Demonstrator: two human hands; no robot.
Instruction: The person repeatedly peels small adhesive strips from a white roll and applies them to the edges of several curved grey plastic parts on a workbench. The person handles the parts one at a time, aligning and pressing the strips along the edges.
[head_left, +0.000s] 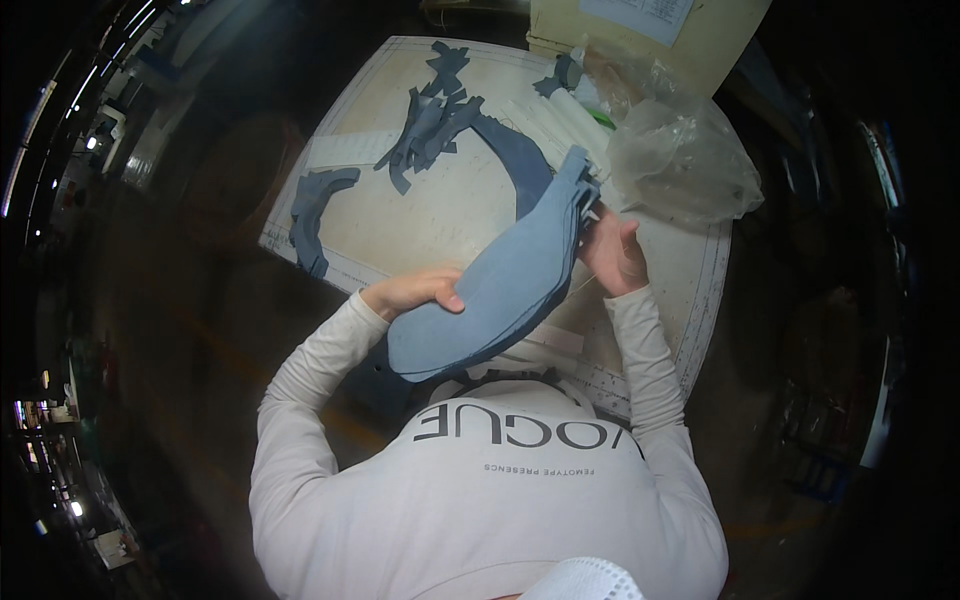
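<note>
A thick stack of blue-grey cut fabric or foam pieces (490,270) slants over the table's near edge, broad and rounded at the near left end, narrowing toward the far right. My left hand (415,291) is closed on its broad end, thumb on top and fingers hidden beneath. At the narrow end, my right hand (615,252) bears the stack from the right side, palm turned up and thumb sticking out away from it. Its fingertips disappear behind the layered edges. Several narrow tabs fan out there, slightly uneven.
On the white table (370,230) lie a heap of blue-grey strips (430,125), a curved strip (520,160) and a folded piece (315,215) at the left edge. A clear plastic bag (685,160) sits at the far right, before a cream box (650,45).
</note>
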